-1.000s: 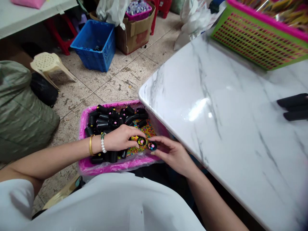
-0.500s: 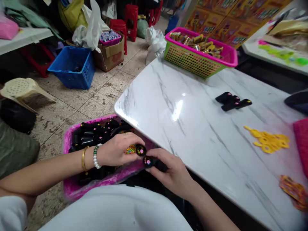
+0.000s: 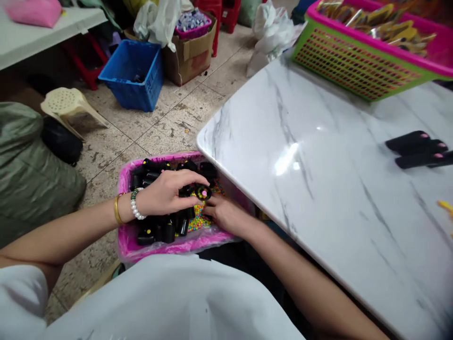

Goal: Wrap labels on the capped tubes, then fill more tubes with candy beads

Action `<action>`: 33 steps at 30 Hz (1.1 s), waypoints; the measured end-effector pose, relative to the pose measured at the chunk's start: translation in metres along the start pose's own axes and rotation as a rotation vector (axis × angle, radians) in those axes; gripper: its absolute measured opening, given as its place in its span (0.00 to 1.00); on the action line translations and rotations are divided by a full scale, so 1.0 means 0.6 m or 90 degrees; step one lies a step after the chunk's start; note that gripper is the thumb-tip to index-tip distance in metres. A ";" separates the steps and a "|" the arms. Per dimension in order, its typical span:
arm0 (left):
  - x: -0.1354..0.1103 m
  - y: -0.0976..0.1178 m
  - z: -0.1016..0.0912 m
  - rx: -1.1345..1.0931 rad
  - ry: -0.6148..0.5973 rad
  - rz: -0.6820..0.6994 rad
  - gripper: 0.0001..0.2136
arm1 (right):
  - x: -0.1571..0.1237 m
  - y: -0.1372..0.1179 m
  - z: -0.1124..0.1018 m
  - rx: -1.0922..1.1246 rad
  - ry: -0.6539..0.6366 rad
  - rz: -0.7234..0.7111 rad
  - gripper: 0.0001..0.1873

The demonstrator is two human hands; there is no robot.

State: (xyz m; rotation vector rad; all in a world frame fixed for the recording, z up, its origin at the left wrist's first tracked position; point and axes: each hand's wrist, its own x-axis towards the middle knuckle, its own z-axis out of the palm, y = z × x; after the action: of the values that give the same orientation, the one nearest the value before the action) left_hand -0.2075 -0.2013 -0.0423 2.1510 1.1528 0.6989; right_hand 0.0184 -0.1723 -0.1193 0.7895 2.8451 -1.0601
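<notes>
A pink basket (image 3: 124, 238) lined with clear plastic sits on the floor beside the marble table (image 3: 329, 179). It holds several black tubes (image 3: 166, 231) and small coloured candy beads (image 3: 197, 222). My left hand (image 3: 170, 193), with a gold bangle and bead bracelets at the wrist, is closed around a black tube with a pink-dotted cap (image 3: 204, 192) above the basket. My right hand (image 3: 226, 215) reaches into the basket just below that tube, its fingers down among the beads and partly hidden.
Three black tubes (image 3: 417, 148) lie on the table at the right. A green and pink basket (image 3: 354, 61) of wrapped items stands at the table's far end. On the floor are a blue crate (image 3: 132, 75), a cardboard box (image 3: 189, 54), a cream stool (image 3: 67, 104) and a green bag (image 3: 31, 170).
The view swung right and back to the basket. My right hand held a black tube half a second ago; now it is down in the basket. My left hand keeps its tube.
</notes>
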 end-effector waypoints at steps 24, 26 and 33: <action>0.187 0.042 0.032 -0.278 -0.019 -0.010 0.13 | -0.205 -0.112 -0.120 0.309 0.389 0.093 0.12; 0.221 0.040 0.038 -0.204 0.011 -0.019 0.13 | -0.253 -0.090 -0.152 0.246 0.471 0.160 0.13; 0.412 0.043 0.093 -0.142 0.008 -0.102 0.13 | -0.420 0.105 -0.262 0.155 0.723 0.614 0.13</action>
State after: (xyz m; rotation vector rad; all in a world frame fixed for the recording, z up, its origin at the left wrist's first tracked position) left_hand -0.0351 -0.0148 -0.0210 1.8501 1.1805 0.7322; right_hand 0.2936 -0.1497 0.0076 3.0952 2.1078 -0.8826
